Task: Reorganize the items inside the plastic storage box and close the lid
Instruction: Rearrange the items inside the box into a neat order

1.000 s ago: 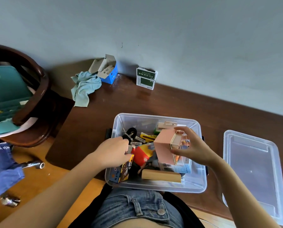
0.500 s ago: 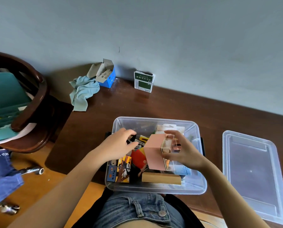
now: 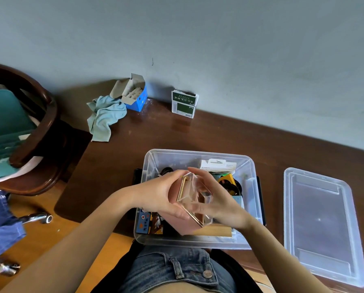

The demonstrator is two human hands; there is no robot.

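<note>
Left hand (image 3: 160, 193) and right hand (image 3: 223, 199) gripping a pink case (image 3: 187, 225) with clear front above the open storage box (image 3: 198, 154), lid (image 3: 320, 220) right of the box, blue carton (image 3: 137, 99) and cloth (image 3: 105, 117) beyond the box

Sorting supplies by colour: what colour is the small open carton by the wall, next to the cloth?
Blue, with plain grey-brown cardboard flaps: the open carton, head view.

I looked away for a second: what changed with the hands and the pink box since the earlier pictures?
The left hand left the items in the storage box and took hold of the pink box, which the right hand already held and has turned. The lid stays on the table, to the right.
</note>
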